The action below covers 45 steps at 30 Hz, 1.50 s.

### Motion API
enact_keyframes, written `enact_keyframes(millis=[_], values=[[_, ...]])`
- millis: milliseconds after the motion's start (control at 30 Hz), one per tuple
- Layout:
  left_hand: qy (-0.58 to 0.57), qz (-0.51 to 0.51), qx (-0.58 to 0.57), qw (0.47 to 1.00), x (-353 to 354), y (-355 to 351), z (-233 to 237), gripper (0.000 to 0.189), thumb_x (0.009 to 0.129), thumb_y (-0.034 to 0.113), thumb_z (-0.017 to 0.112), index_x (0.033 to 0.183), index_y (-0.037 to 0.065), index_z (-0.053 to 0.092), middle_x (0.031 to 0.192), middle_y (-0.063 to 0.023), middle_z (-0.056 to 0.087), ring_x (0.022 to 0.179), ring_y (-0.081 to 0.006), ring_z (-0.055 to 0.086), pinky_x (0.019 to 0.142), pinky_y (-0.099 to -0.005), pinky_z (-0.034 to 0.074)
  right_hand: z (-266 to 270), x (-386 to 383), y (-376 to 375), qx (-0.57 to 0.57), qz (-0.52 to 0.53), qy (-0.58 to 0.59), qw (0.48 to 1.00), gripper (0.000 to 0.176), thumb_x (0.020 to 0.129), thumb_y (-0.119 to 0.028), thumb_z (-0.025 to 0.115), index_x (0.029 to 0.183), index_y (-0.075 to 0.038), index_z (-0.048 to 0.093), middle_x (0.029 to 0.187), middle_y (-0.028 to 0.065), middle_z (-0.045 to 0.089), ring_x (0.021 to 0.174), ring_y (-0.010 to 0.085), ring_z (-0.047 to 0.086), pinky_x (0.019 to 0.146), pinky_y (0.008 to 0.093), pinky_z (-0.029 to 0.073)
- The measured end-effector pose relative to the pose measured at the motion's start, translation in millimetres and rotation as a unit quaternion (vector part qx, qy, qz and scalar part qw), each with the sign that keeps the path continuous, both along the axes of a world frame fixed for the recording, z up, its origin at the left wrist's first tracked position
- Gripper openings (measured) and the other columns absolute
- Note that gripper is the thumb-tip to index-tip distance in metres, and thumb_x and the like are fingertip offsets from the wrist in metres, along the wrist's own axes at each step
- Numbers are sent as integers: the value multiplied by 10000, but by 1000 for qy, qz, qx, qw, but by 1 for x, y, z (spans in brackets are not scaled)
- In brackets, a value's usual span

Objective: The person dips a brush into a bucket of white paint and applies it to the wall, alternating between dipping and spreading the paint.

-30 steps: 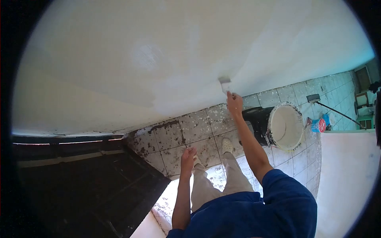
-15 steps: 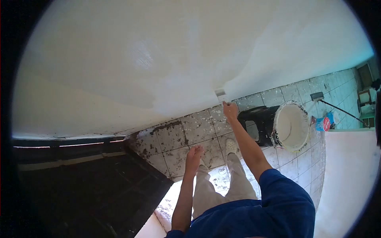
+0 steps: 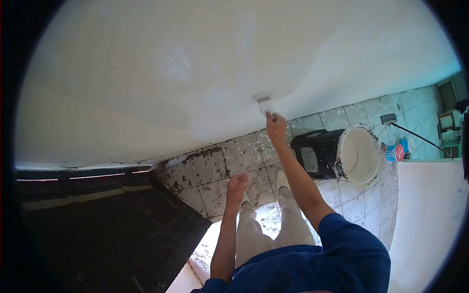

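Note:
My right hand (image 3: 276, 128) grips a flat paintbrush (image 3: 264, 104) with a pale, paint-coated body. The brush's wide end meets the lower part of the whitish wall (image 3: 195, 53), where wet-looking patches show. My left hand (image 3: 236, 188) hangs over the tiled floor, its fingers loosely extended and nothing seen in them. To the right of my right arm, a large bucket (image 3: 359, 155) with white smears round its rim rests by a black stool (image 3: 320, 154).
White-spattered, dirt-stained tiles (image 3: 244, 156) run along the wall's foot. A dark panel (image 3: 112, 234) fills the lower left. Farther right are a blue can with a red lid (image 3: 394, 153) and a long-handled broom or scraper (image 3: 389, 118). A pale wall (image 3: 430, 210) stands at right.
My right hand has moved the paintbrush up the wall and slightly left. My left hand has risen slightly.

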<state>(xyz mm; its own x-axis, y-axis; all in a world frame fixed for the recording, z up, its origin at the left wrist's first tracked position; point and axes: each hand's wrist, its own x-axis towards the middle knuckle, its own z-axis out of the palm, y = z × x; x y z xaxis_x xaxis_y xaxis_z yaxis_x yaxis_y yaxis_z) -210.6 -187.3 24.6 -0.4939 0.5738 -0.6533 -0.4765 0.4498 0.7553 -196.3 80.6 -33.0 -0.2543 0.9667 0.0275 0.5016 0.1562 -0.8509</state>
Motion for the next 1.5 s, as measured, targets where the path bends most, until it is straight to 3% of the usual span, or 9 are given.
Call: enact_keyframes(millis=[133,433,533,667,800,1033,1333,1433,1500], values=[[3,1,-23,1000,-8,-17,-7,341,908,323,540,1132,66,535,1118,-53,585,1063,-172,545,859,-309,419,-77,7,-13,-34,-25,-67,997,387,858,-281,588,666,50,527,561,103,493,496,211,487,517,384,385],[71,21,-7,997,-46,-5,33,355,899,320,562,1098,26,555,1043,-63,595,977,-164,553,813,-292,429,239,-1,-59,-190,29,317,929,285,904,-285,577,789,-25,589,561,-24,471,466,46,400,411,210,297],[116,17,40,992,-60,-1,20,358,901,312,560,1116,26,547,1051,-61,597,961,-155,553,804,-287,428,206,-10,-54,-151,1,231,961,359,887,-292,579,711,22,581,588,77,558,487,158,500,458,302,375],[44,44,45,997,-65,-2,27,360,899,307,563,1129,30,546,1077,-61,599,968,-150,550,818,-282,420,-39,-18,-36,51,-9,-73,996,408,849,-329,588,748,65,601,672,222,602,571,354,571,579,407,434],[31,59,34,997,-64,-16,29,358,896,294,564,1141,33,543,1097,-62,596,990,-150,547,828,-288,416,-18,-14,-55,-111,-18,-36,993,393,864,-312,580,756,65,607,621,181,585,508,273,532,519,377,403],[20,78,26,996,-65,-31,52,342,910,316,541,1143,66,542,1146,-48,586,1069,-159,542,877,-315,407,218,-21,-81,-97,12,253,962,400,886,-320,562,767,60,598,556,138,550,461,193,469,478,355,368],[92,89,72,989,-77,-30,16,367,894,299,577,1121,11,562,1082,-89,610,1022,-185,560,877,-310,416,-79,-32,-72,-90,14,-95,991,397,864,-303,604,715,64,582,521,34,493,511,125,461,489,330,360],[170,52,59,982,-90,-17,52,352,909,288,556,1114,2,566,1071,-108,613,1018,-196,564,911,-318,410,11,-43,-87,-59,-1,27,998,425,867,-317,565,681,65,557,556,166,543,494,283,486,535,390,398],[181,45,91,978,-99,-4,67,340,916,269,549,1116,-5,562,1077,-112,612,1019,-197,565,923,-325,407,124,-49,-100,-158,12,153,975,409,884,-294,576,643,32,521,536,73,512,474,141,447,479,325,378]])
